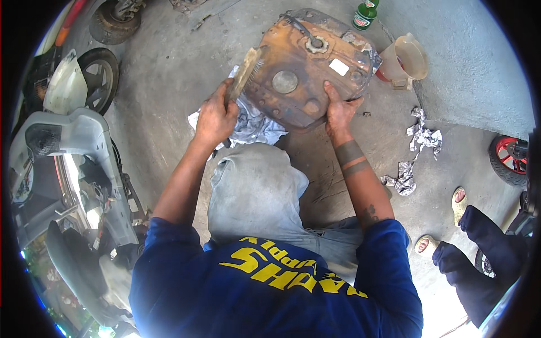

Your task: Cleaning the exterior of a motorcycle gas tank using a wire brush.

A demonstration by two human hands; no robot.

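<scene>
A rusty fuel tank (315, 67) is tilted up in front of me, its orange-brown face toward me. It carries a round cap-like disc, a white label and a short black hose (300, 28) on a fitting near its far edge. My left hand (216, 115) is closed round the wooden handle of a wire brush (244, 72), whose bristles meet or nearly meet the tank's left side. With its thumb on the face, my right hand (340, 111) grips the near right edge; those fingers are partly hidden behind the tank. Crumpled cloth or paper (253, 121) lies under the tank's left side.
Right of the tank stand a green bottle (365, 16) and a translucent pitcher (411, 59). Crumpled paper (424, 138) litters the concrete floor. A person's legs in dark trousers (479, 253) are at the right. Motorcycle parts (70, 141) and wheels crowd the left side.
</scene>
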